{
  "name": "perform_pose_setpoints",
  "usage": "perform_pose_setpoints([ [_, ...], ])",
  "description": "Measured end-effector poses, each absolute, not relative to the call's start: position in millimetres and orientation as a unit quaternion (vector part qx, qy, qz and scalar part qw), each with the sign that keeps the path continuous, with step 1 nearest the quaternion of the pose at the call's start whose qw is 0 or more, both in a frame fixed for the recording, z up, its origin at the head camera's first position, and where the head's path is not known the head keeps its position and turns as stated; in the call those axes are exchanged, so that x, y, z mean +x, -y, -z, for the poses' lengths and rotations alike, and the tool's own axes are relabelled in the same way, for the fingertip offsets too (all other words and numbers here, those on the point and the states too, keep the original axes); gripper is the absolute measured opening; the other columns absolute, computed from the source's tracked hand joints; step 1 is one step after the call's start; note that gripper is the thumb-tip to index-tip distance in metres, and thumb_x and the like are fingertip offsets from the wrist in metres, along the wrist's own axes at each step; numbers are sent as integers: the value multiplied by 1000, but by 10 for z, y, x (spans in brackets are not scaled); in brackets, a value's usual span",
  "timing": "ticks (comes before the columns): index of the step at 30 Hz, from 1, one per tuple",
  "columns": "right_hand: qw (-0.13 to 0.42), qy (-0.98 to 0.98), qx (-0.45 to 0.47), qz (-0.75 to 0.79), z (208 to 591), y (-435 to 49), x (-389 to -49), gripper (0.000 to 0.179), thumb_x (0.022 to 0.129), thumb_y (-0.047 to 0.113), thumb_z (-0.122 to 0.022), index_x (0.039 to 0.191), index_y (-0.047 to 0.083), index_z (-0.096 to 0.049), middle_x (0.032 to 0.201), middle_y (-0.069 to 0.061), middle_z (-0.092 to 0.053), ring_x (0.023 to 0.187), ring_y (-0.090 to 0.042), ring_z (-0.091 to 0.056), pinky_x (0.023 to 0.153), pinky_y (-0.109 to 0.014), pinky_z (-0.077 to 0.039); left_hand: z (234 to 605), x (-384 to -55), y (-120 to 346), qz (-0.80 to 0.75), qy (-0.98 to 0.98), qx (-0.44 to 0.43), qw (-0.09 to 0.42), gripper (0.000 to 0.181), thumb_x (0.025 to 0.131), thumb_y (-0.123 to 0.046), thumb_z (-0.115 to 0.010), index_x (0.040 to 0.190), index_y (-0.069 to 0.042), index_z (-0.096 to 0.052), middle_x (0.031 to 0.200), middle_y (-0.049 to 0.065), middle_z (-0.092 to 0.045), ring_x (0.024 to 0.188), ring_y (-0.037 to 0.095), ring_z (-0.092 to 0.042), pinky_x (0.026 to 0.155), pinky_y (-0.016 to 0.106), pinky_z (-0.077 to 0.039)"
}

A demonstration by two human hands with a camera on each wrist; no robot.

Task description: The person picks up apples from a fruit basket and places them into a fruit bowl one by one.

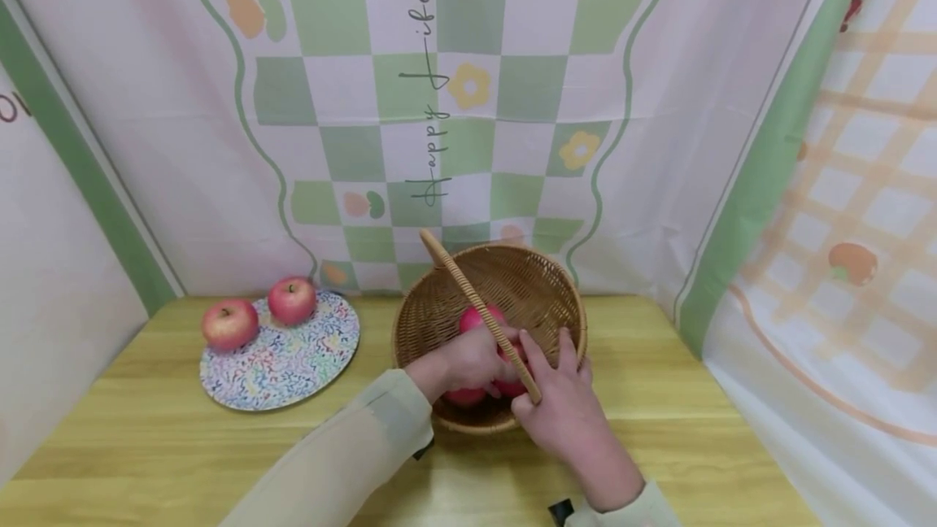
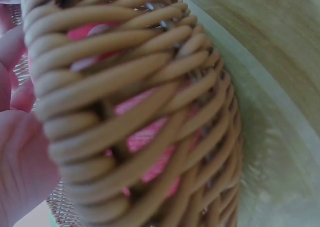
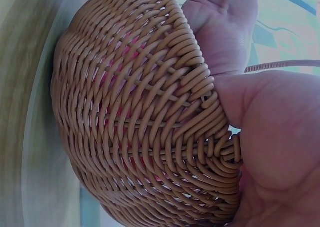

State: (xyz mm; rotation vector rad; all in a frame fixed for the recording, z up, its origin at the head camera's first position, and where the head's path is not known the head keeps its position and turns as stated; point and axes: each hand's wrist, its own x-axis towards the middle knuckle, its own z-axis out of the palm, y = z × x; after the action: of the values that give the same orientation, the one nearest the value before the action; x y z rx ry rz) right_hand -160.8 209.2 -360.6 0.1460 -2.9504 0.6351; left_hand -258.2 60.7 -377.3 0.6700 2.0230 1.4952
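A round wicker basket [image 1: 417, 324] with an arched handle [image 1: 468, 287] holds several red apples, including one at the back [image 1: 479, 317] and one at the front [image 1: 465, 397]. My left hand [image 1: 472, 360] reaches over the rim into it, its fingers bent round an apple [image 1: 511, 387] and partly hidden behind the handle. At the basket's right side, my right hand [image 1: 564, 405] lies over the rim near the handle's foot, fingers spread and fairly straight. In the right wrist view its thumb base [image 3: 280, 127] leans across the rim. Pink-red shows through the weave in both wrist views.
Left of the basket, a speckled oval plate [image 1: 300, 372] bears two apples, one at its left edge [image 1: 230, 324] and one at the back [image 1: 291, 300]. They stand on a wooden table [image 1: 176, 454]. A green-checked cloth [image 1: 468, 145] hangs close behind the basket.
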Motion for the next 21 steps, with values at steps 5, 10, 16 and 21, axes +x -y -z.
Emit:
perform_pose_setpoints([
  [5,51,975,48,-211,3592,-2098,-1608,88,75,14,-65,157,17,-34,156,-37,-2,126,-74,-16,86,-71,-46,3764,-2592,-608,-544,-754,251,268,57,88,-7,-77,141,-11,-57,110,-4,-68,82,17,-67,62,39,-59],
  [10,48,975,49,-212,3589,-2106,-1602,88,76,14,-65,157,17,-33,156,-37,-1,126,-74,-15,86,-71,-46,3765,-2582,-620,-534,-761,256,266,58,88,-9,-78,142,-12,-57,97,-3,-70,83,16,-66,63,38,-59],
  [16,53,974,51,-216,3586,-2100,-1599,87,75,14,-65,157,16,-34,156,-37,-2,126,-74,-15,86,-71,-45,3790,-2580,-631,-536,-765,246,260,56,88,-8,-77,140,-13,-58,95,-4,-70,80,17,-67,61,37,-59],
  [21,53,973,49,-217,3590,-2094,-1602,87,76,14,-65,157,16,-34,156,-37,1,127,-73,-16,88,-72,-44,3787,-2565,-633,-551,-755,242,260,49,88,-3,-76,134,-14,-63,94,-2,-70,79,18,-67,60,39,-59],
])
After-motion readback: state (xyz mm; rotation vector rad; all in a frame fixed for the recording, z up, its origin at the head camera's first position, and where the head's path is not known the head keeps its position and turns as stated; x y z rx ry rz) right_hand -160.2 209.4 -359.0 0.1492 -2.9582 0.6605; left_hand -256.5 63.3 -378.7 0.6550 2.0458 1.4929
